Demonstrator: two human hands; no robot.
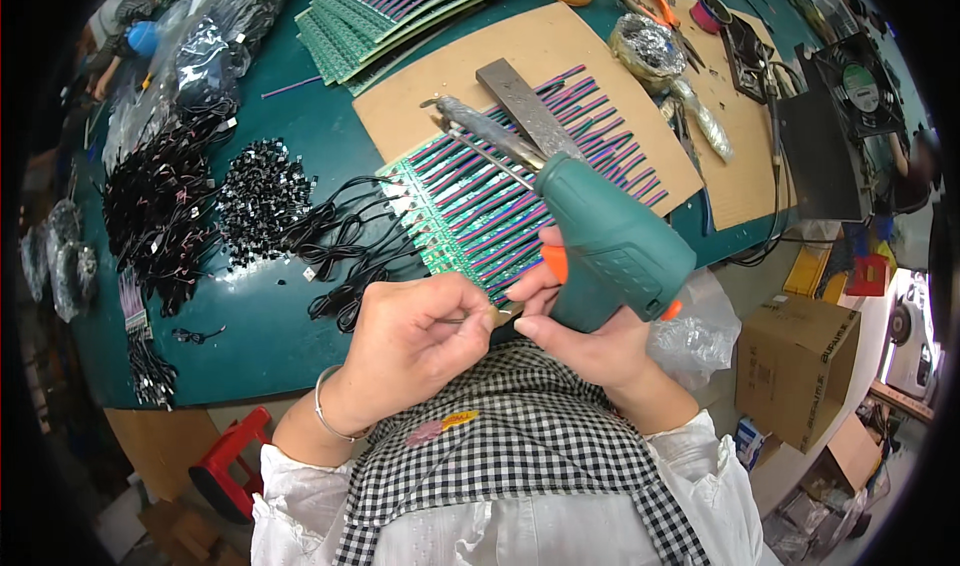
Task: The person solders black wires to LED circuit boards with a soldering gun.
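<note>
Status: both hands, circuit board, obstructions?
Right hand gripping green gun-shaped tool. Left hand pinched shut, contents unclear. Circuit board just beyond; grey bar over its wires.

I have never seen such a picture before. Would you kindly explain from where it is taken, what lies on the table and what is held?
There is no machine arm here: a person works with two bare hands. The single picture comes from a wide camera on the person's head, looking down, so straight edges bend.

The right hand holds a green gun-shaped tool with an orange trigger. The left hand pinches something thin, too small to identify.

On the green table lie black cables, a stack of boards and a cardboard sheet. A green board with coloured wires lies partly on that sheet, and a metal bar lies across some wires.
</note>
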